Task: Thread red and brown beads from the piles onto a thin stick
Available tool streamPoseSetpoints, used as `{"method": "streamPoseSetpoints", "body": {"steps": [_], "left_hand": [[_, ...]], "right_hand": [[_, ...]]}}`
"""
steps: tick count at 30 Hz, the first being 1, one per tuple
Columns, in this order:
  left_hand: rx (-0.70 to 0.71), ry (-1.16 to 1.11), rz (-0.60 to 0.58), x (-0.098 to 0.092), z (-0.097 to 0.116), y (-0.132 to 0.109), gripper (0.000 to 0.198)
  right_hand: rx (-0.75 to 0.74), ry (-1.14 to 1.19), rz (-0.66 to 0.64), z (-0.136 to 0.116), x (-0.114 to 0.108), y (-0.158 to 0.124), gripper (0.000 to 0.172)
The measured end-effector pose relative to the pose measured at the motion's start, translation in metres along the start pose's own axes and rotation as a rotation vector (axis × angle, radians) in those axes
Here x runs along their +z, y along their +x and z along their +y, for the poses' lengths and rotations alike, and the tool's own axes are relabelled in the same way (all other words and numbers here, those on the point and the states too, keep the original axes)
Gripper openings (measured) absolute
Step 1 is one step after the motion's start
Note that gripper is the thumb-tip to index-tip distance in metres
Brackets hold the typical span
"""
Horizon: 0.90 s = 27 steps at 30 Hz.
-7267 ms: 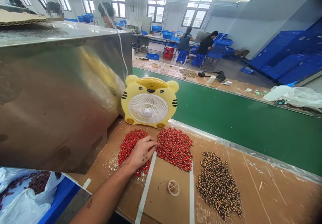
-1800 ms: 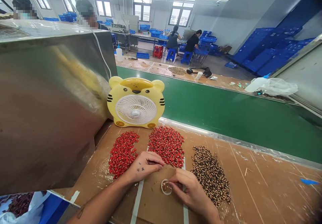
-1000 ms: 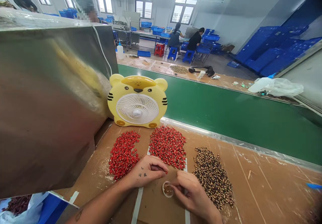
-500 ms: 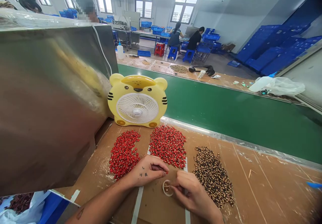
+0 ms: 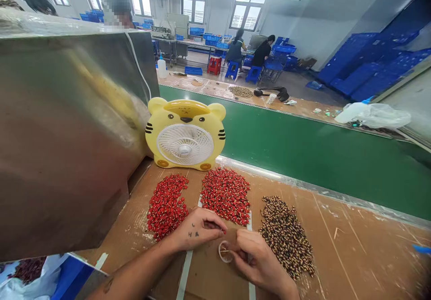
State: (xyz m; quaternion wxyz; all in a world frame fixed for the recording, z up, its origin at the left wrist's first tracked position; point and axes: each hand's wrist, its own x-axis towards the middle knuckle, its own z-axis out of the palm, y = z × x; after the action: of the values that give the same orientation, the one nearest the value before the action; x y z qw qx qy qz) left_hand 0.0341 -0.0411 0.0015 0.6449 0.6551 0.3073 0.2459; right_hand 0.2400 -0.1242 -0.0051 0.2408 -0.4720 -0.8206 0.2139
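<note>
My left hand [image 5: 198,228] lies on the brown cardboard sheet [image 5: 336,246], its fingers curled and pinched near the lower edge of a pile of red beads [image 5: 226,196]. Whatever the fingertips hold is too small to see. My right hand [image 5: 253,255] is close by, its fingers gripping a small transparent ring [image 5: 224,251] with a thin pale strand across it. A second red pile [image 5: 167,205] lies to the left. A pile of speckled brown beads [image 5: 286,236] lies right of my right hand.
A yellow tiger-shaped fan [image 5: 185,134] stands behind the beads, next to a large steel box [image 5: 67,120]. A green conveyor belt [image 5: 303,169] runs beyond the cardboard. Bottom left, a blue crate [image 5: 72,277] holds dark red beads in plastic. Co-workers and blue crates are farther back.
The ring no longer lies on the cardboard; my right hand has come in and holds it. My left hand has moved right to meet it, and the head view has shifted slightly.
</note>
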Motion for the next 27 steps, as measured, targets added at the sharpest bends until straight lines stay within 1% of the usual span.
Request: {"method": "streamPoseSetpoints", "body": {"steps": [3,6,10,13,17,21,24,27], "left_hand": [[-0.033,-0.032,0.003,0.001,-0.001,0.0,0.017],[-0.054,-0.062,0.01,0.002,-0.001,0.0,0.016],[-0.061,-0.078,0.018,0.002,0.001,0.0,0.016],[-0.068,-0.076,0.023,0.002,0.001,0.0,0.016],[-0.065,-0.072,0.02,0.002,-0.002,0.001,0.016],[-0.077,-0.09,0.002,0.003,-0.008,0.001,0.015],[-0.089,-0.103,0.004,0.003,-0.009,0.001,0.014],[-0.107,-0.127,0.012,0.004,-0.007,0.001,0.013]], "right_hand": [[0.02,-0.005,0.028,0.001,0.001,-0.001,0.025],[0.01,0.018,0.003,0.002,0.001,-0.002,0.025],[0.021,0.025,0.013,0.003,0.001,-0.002,0.022],[0.017,0.049,-0.013,0.004,0.001,-0.001,0.025],[0.035,0.037,0.006,0.003,0.002,-0.002,0.025],[0.023,0.066,-0.011,0.003,0.0,-0.002,0.027],[0.024,0.096,0.045,0.006,-0.003,-0.005,0.024],[0.051,0.166,0.187,0.011,-0.006,-0.009,0.02]]}}
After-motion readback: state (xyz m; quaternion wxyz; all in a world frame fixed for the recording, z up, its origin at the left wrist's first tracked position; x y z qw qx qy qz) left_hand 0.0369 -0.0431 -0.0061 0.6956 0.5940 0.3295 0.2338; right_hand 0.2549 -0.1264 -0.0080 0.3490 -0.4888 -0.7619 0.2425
